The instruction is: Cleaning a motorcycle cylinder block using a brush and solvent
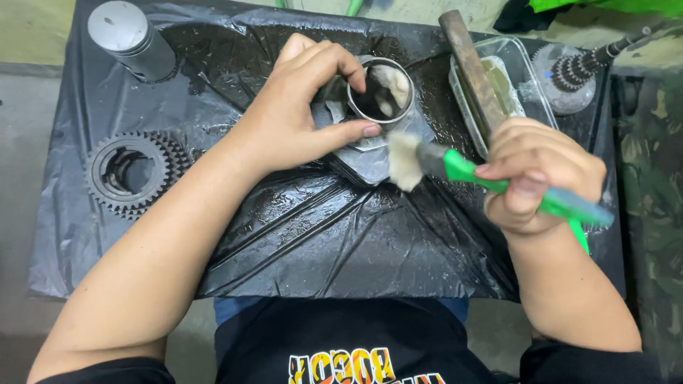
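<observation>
Clear plastic tray (528, 84) holds murky liquid, a wooden handle (469, 67) resting across it. Left hand (299, 114) grips a shiny metal cylinder (380, 96) mid-table on wet black plastic sheet (320, 235) — right hand (537, 178) clenches a green-handled brush (455, 167) (bristles touching the cylinder's base).

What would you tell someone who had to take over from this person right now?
Left hand: gripping the metal cylinder on the black plastic sheet, finger over its rim.
Right hand: holding the green-handled brush, bristles beside the cylinder's base.
Nearby: gear at left, piston at far left, tray with a wooden handle at right.
Done: cylinder looks wet. Left: cannot tell.
</observation>
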